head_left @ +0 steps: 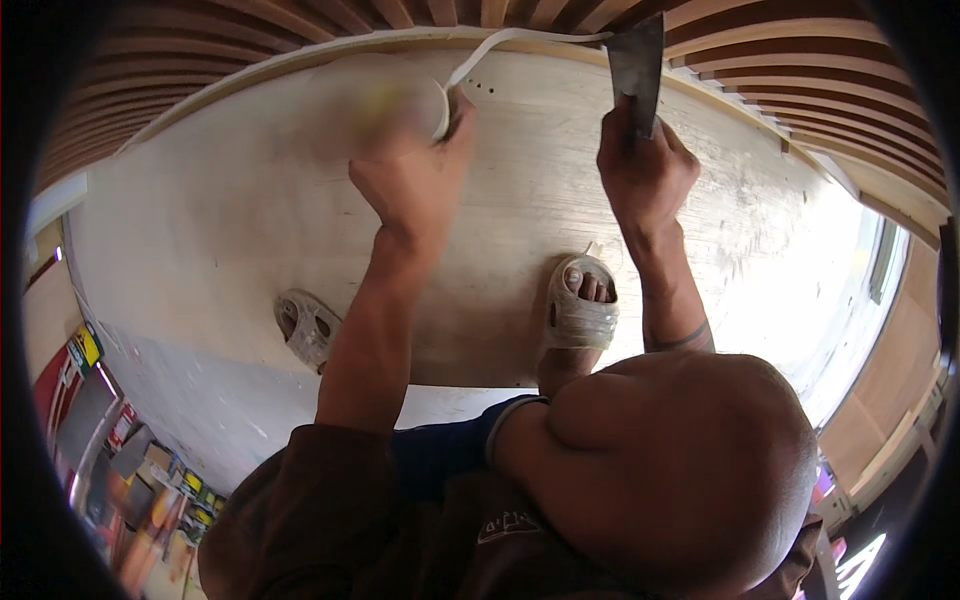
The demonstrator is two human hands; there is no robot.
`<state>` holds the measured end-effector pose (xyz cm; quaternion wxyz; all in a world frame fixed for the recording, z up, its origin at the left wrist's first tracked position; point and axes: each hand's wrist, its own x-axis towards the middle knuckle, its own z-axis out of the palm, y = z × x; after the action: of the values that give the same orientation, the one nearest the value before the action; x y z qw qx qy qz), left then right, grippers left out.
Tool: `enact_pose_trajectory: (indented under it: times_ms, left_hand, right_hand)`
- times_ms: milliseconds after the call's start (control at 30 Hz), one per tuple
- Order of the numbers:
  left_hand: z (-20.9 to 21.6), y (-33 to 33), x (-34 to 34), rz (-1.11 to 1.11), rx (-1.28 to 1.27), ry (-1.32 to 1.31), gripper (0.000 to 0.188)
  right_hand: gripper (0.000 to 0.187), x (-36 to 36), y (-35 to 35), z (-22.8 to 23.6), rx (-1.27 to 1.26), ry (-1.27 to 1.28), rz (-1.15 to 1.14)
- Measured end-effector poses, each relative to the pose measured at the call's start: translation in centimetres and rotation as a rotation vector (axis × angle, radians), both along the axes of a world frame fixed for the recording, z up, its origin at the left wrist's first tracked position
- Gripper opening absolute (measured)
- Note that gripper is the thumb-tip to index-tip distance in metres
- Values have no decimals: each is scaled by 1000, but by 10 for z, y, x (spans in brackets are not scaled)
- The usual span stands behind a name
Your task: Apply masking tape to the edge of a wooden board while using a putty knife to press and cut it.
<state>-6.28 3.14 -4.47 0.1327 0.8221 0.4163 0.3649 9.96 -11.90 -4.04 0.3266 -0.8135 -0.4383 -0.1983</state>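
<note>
My left hand is closed round a roll of white tape, whose far side is smeared by motion. From the roll a narrow white strip runs in a curve to the right. It meets the edge of a flat metal putty knife near the slats. My right hand grips the putty knife low on its body, blade pointing away from me; its handle is mostly hidden by the fingers. Both hands are above a pale wooden board, at its far edge.
Brown wooden slats line the far side, behind a pale edge strip. My sandalled right foot rests on the board, with another sandal to its left. Boxes and assorted goods crowd the lower left. Bright light falls on the right.
</note>
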Motion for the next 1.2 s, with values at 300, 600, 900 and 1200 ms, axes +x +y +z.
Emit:
enact_pose_trajectory:
  times_ms: [300,600,900,1200]
  left_hand:
    - [-6,-22,23,-402,86,-243,34]
    - [-1,-11,44,-754,46,-346,39]
    - [-11,-12,23,-912,125,-380,40]
    - [-18,-15,5,-892,104,-218,35]
  right_hand:
    - [22,-26,24,12,-51,52,-177]
    - [31,-19,2,18,-179,92,-286]
    - [34,-7,-4,10,-166,58,-212]
    - [26,-22,13,4,-81,107,-215]
